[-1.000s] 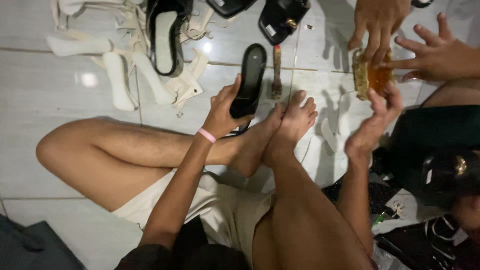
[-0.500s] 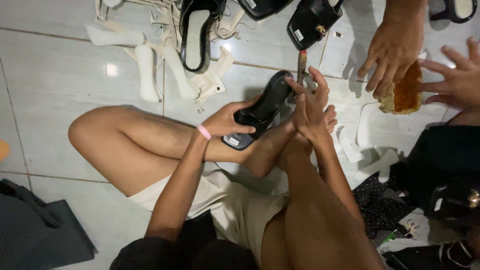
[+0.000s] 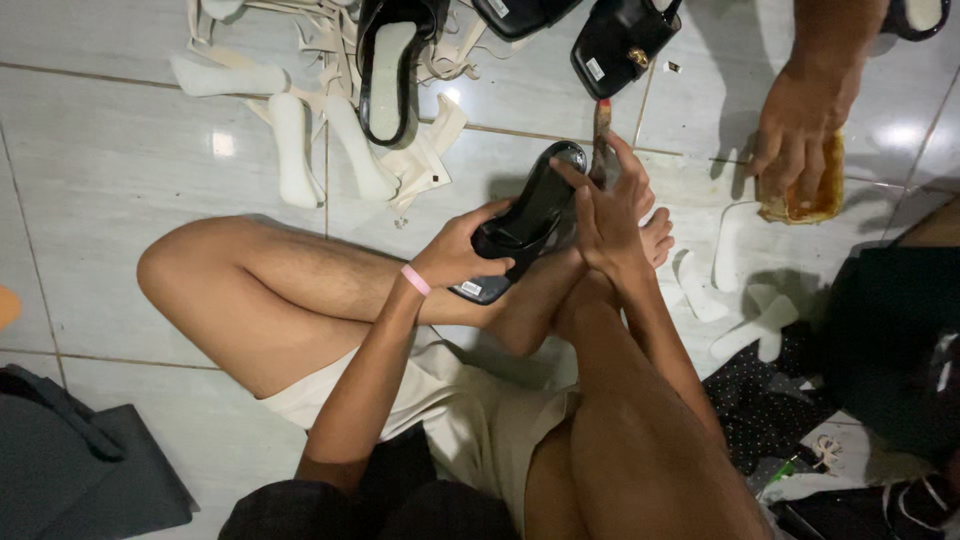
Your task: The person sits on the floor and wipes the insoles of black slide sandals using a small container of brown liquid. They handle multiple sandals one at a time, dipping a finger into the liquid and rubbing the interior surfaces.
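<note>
I sit cross-legged on a tiled floor. My left hand point(image 3: 462, 252), with a pink band at the wrist, grips a black sandal point(image 3: 528, 215) by its heel end and holds it tilted above my feet. My right hand point(image 3: 608, 208) holds a thin brush point(image 3: 602, 140) upright against the sandal's toe end. Another person's hand point(image 3: 800, 125) at the upper right presses on a yellow-brown glue container point(image 3: 812, 195) on the floor.
Cream insole pieces point(image 3: 290, 150) and straps lie at the upper left. More black sandals point(image 3: 392, 62) and a black shoe point(image 3: 622, 42) lie along the top. White cut-outs point(image 3: 730, 250) sit to the right of my feet. A dark bag point(image 3: 70, 470) is at the lower left.
My right hand came back from the glue container with the brush and now meets the sandal. My left hand lifted the sandal up off the floor. The other person's hand stayed at the container.
</note>
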A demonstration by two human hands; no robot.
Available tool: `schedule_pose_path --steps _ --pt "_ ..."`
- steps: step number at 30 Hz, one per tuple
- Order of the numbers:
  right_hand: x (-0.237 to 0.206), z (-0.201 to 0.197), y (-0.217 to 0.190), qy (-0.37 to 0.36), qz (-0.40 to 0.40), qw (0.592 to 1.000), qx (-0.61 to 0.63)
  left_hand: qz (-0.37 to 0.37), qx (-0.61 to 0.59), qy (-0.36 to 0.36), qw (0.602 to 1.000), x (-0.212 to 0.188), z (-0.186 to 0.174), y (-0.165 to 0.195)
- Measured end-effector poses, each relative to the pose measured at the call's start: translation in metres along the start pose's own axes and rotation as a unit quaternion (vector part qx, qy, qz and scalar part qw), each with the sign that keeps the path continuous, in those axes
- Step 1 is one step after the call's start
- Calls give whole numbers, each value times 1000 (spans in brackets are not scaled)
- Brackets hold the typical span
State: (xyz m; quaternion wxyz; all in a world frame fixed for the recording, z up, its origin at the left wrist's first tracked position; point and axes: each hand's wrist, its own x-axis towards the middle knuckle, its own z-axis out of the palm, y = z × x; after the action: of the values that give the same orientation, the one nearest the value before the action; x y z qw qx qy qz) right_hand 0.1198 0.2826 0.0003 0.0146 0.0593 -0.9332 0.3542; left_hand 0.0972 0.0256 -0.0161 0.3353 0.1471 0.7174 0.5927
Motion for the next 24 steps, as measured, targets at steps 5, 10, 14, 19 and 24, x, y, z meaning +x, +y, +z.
schedule_pose_path --steps 5,10,14,19,24 --pt "1 3 3 -12 -3 1000 -1 -14 -15 -4 1000 1 0 4" --pt "4 1 4 6 3 994 -106 -17 -13 -2 1000 -1 0 6" --pt "0 -6 -3 -3 -28 990 -139 13 -10 7 1000 0 2 3" --pt "-3 -11 -4 -29 -78 977 -196 8 15 19 1000 1 4 0" --pt "5 -6 12 15 -46 974 -223 18 -14 18 1000 0 4 1"
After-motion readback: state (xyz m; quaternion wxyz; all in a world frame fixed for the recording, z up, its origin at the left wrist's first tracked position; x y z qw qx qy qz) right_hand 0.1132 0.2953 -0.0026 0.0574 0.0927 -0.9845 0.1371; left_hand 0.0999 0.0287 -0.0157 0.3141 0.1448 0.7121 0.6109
